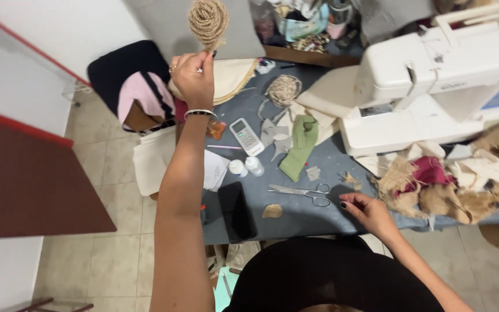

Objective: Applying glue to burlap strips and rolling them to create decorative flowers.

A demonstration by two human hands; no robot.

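Left hand [193,75] raised high, fingers pinched on a rolled rosette of tan jute twine [208,20], wound tight and held well above the grey counter [295,216]. Right hand [366,211] resting on the counter edge, fingers loosely apart, clamped on nothing, just beside steel scissors [302,192]. Second coiled twine disc [283,89] lying finished further back; burlap scraps [463,193] heaped uncut near the white sewing machine [440,81].
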